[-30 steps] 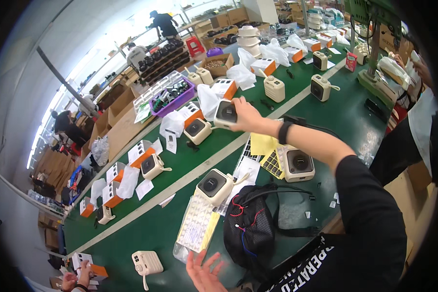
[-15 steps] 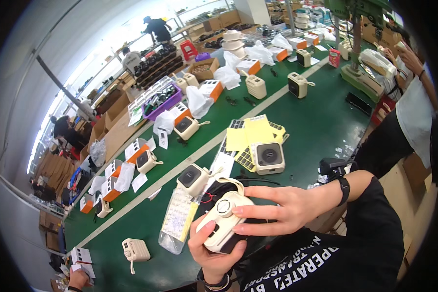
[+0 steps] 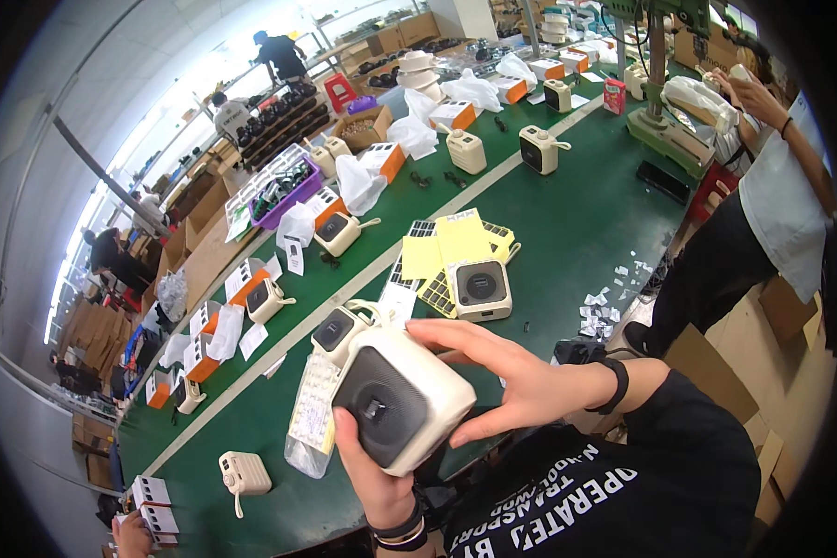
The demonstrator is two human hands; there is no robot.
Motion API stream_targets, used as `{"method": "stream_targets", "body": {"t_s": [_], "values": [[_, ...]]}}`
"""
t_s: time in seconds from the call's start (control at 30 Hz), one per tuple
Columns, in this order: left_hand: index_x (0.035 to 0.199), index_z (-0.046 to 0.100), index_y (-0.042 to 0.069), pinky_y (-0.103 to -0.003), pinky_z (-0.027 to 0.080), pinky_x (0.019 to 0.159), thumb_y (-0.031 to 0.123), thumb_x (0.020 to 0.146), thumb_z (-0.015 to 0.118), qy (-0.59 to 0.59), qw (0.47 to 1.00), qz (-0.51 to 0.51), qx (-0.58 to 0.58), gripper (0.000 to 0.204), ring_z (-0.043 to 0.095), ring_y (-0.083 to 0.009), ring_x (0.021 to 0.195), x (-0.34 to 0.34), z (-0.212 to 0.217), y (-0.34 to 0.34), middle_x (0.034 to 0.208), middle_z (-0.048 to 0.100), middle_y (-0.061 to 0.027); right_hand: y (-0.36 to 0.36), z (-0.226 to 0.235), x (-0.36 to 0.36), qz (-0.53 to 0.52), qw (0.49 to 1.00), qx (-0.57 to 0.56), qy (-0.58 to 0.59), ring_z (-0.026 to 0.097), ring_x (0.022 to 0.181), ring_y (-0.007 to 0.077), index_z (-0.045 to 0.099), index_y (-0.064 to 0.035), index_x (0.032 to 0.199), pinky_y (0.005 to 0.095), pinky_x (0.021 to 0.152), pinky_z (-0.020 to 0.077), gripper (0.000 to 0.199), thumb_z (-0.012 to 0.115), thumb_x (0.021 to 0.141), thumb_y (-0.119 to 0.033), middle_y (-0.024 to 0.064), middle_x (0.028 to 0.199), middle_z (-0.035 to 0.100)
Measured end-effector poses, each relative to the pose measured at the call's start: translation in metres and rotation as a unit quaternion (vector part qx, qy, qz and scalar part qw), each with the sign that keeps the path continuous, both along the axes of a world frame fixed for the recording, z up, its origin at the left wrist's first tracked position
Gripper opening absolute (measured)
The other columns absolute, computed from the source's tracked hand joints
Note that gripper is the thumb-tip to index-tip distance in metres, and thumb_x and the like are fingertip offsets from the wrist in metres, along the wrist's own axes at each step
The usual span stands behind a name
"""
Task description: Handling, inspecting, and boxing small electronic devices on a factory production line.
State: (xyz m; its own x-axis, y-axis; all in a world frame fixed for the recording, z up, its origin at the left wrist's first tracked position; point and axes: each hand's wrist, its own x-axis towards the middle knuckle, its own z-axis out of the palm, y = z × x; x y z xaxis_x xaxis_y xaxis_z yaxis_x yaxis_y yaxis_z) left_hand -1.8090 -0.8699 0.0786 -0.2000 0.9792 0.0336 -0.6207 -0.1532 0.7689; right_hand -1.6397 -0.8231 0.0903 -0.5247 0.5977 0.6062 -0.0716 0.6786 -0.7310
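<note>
My left hand (image 3: 378, 482) grips a cream portable speaker (image 3: 445, 398) at its lower left, with the thumb on the edge of the dark grille. Around the speaker's right side my right hand (image 3: 516, 374) is curved, fingers at the top edge and thumb by the lower right corner. The dark grille side of the speaker faces up. Just beyond it stands a second cream speaker (image 3: 338, 329), partly hidden. A clear bag with a label sheet (image 3: 312, 409) lies beside these. Another speaker (image 3: 483, 287) rests against yellow sticker sheets (image 3: 460, 240).
A green worktable (image 3: 567, 223) carries several more speakers, orange-and-white boxes (image 3: 199, 355) and white plastic bags (image 3: 361, 184). A green drill press (image 3: 665, 130) stands at the far right, near a co-worker (image 3: 781, 214). Another person's hand (image 3: 132, 535) shows at lower left beside white boxes (image 3: 155, 510).
The held speaker has been turned over, from its knob and button side to its dark grille side. My right hand's fingers have left the knob for the right side. The view has shifted slightly.
</note>
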Motion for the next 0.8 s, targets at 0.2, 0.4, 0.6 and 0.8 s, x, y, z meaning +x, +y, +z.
{"method": "stream_targets", "body": {"t_s": [0.2,0.4,0.6,0.8], "values": [[0.128,0.04,0.007,-0.044,0.054,0.07,0.05,0.089,0.037,-0.38,0.881,-0.269,-0.082,0.058,0.057,-0.0368,0.095,-0.023,-0.015,0.003,0.12,0.049,-0.0207,-0.007,-0.002,-0.026,0.016,0.987,-0.159,0.032,0.039,0.118,0.0248,0.012,-0.0016,0.14,0.0359,0.098,0.0328,0.096,0.074,0.07,-0.027,0.0168,0.133,0.032],[0.13,0.038,0.007,-0.044,0.053,0.076,0.052,0.09,0.034,-0.392,0.884,-0.226,-0.114,0.06,0.057,-0.037,0.094,-0.026,-0.008,-0.002,0.12,0.048,-0.0213,-0.012,-0.002,-0.044,0.037,0.965,-0.244,0.09,0.04,0.115,0.0234,0.011,-0.0012,0.14,0.0353,0.097,0.0339,0.099,0.076,0.069,-0.027,0.0163,0.132,0.03],[0.137,0.025,0.013,-0.046,0.041,0.093,0.056,0.09,0.027,-0.022,0.985,-0.167,0.044,0.064,0.045,-0.0303,0.116,-0.024,-0.011,0.003,0.135,0.036,-0.0113,-0.019,0.009,-0.05,-0.096,0.994,-0.037,0.02,0.041,0.111,0.0306,0.017,0.0003,0.138,0.0393,0.096,0.0318,0.092,0.072,0.065,-0.015,0.0195,0.132,0.03],[0.136,0.025,0.012,-0.049,0.045,0.084,0.059,0.088,0.023,-0.4,0.885,-0.237,0.033,0.068,0.047,-0.0362,0.107,-0.025,-0.022,-0.002,0.133,0.036,-0.0144,-0.027,0.016,-0.057,-0.155,0.964,0.204,-0.071,0.031,0.122,0.0381,0.027,0.0075,0.132,0.0456,0.099,0.0261,0.092,0.076,0.063,-0.029,0.0265,0.137,0.025]]}}
